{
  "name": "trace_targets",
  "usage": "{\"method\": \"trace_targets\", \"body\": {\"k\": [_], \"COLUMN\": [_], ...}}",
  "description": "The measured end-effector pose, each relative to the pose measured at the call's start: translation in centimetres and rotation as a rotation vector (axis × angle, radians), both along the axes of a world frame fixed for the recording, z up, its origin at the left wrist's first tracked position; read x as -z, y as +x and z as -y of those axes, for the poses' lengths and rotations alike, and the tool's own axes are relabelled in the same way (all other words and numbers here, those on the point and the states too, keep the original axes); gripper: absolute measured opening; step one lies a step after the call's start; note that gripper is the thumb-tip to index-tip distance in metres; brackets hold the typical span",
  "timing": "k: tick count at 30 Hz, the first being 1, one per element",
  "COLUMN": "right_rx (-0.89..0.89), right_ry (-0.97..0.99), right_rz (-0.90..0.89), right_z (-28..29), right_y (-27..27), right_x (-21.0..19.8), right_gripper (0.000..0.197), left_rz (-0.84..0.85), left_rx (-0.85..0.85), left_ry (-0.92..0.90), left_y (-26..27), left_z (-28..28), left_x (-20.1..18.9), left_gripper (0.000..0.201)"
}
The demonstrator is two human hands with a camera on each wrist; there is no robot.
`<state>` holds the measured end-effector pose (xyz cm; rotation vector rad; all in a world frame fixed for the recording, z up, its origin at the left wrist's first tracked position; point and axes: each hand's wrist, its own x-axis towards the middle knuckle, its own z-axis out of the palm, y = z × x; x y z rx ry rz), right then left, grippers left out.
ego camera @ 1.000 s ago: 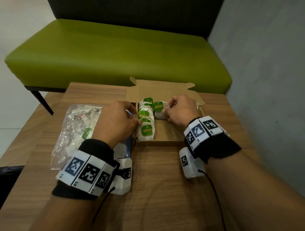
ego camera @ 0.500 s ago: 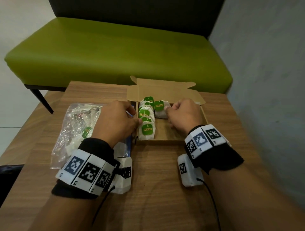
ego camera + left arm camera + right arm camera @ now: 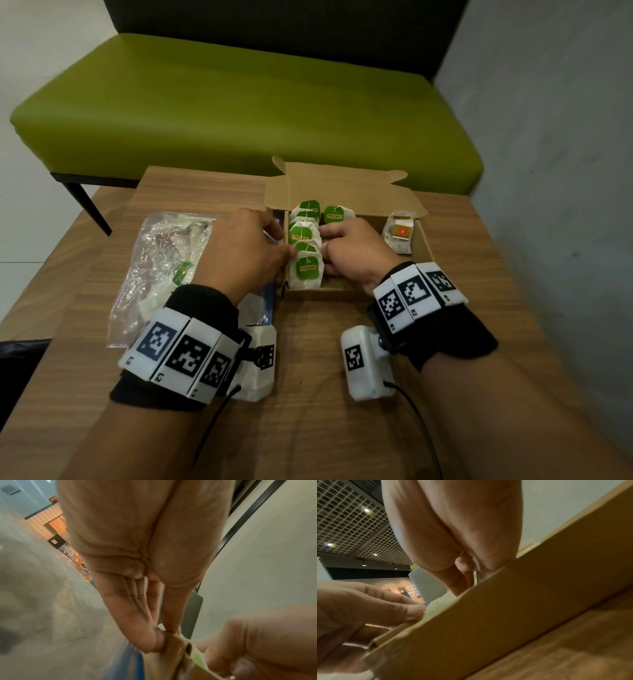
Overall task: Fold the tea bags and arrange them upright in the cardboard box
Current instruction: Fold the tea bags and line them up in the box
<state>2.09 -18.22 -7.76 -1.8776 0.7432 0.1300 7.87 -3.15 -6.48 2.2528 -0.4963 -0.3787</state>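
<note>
Green-tagged tea bags [image 3: 305, 245] standing upright in a row against the left wall of the cardboard box [image 3: 322, 295], tags facing the near wall, long axis of the row running from near wall to far wall. One more green-tagged bag [image 3: 337, 215] upright at the far wall, just right of the row. Red-tagged bag [image 3: 399, 234] lying flat against the right wall, well apart from the row, apparently not yet folded.

Right hand [image 3: 352, 253] inside the box, fingers curled against the right flank of the row; impossible to tell whether pinching a bag or only pressing. Left hand [image 3: 243, 250] outside the left wall, fingers fairly straight down the outer face, thumb over the rim and touching the row: a pinch on the wall itself. Row thus held between both hands across its short axis.

Judged step: straightening and packing the row. Likely next target the red-tagged bag, to the right of the right hand and nearer to it than to the left.

Left of the box, a clear plastic bag [image 3: 161, 260] on the wooden table [image 3: 308, 377]; beyond the far wall, a green bench [image 3: 239, 102].
</note>
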Motion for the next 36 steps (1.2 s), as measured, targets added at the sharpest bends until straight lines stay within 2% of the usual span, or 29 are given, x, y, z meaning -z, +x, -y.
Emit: {"method": "trace_targets", "body": {"k": [3,7,13,18,22,26,28,31,33,36], "right_rx": [0.019,0.072,0.033,0.086,0.034,0.017,0.078,0.266,0.352,0.392], "right_ry": [-0.031,-0.045,-0.001,-0.063,-0.011,-0.038,-0.088,-0.224,-0.306,-0.319], "right_rz": [0.015,-0.019,-0.015,-0.001,0.000,0.013,0.035,0.114,0.102,0.058], "right_z": [0.2,0.5,0.0,0.5,-0.2,-0.5,-0.1,1.0,1.8,2.3], "right_y": [-0.2,-1.3,-1.7,-1.9,-1.9,-1.7,-2.0,-2.3,-2.1,-1.0], "right_x": [0.4,0.0,0.0,0.0,0.1,0.2,0.2,0.0,0.2,1.2], "right_gripper": [0.024,0.042,0.023,0.028,0.024,0.025,0.025,0.021,0.018,0.025], "left_rz": [-0.025,-0.036,-0.060,-0.076,-0.085,-0.089,-0.097,-0.110,-0.113,-0.112], "left_rx": [-0.007,-0.007,-0.015,-0.030,-0.025,-0.037,-0.040,-0.035,-0.033,-0.032], "left_ry": [-0.023,-0.028,-0.037,-0.047,-0.046,-0.057,-0.058,-0.051,-0.053,-0.051], "left_y": [-0.1,-0.2,-0.3,-0.4,-0.4,-0.4,-0.4,-0.4,-0.4,-0.6], "left_z": [0.0,0.0,0.1,0.0,0.0,-0.1,-0.1,-0.1,-0.1,-0.1], "left_x": [-0.1,-0.2,-0.4,-0.4,-0.5,-0.4,-0.4,-0.6,-0.6,-0.7], "left_gripper": [0.023,0.023,0.024,0.022,0.024,0.024,0.024,0.024,0.024,0.025]}}
